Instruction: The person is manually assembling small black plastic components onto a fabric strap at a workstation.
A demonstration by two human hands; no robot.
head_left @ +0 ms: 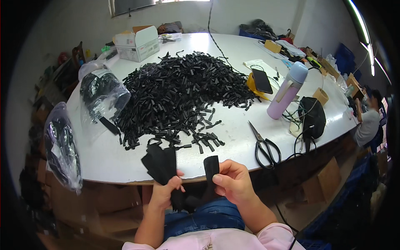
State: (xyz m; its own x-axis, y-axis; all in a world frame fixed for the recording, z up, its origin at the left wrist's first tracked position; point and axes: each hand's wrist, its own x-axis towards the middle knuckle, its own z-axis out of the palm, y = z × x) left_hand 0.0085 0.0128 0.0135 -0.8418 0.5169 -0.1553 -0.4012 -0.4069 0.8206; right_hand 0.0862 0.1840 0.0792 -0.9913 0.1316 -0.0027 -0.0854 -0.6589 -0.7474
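Note:
Close to the table's near edge, my left hand (167, 188) is closed around a folded bundle of flat black strap (160, 164), which fans out above the fingers. My right hand (235, 183) pinches a black strap end (211, 166) between thumb and fingers, holding it upright. Below, a dark length hangs over my lap between the hands; whether it joins the bundle I cannot tell. Just beyond my hands lies a big heap of small black pieces (179, 87) with short cords, some scattered at its near side.
Black-handled scissors (265, 148) lie open at right, near a lilac bottle (287, 91), a phone (261, 80) on a yellow stand and a black pouch (313, 118). Plastic-wrapped black bundles (62, 146) sit left. Behind stands a white carton (137, 43). A person (368, 118) sits far right.

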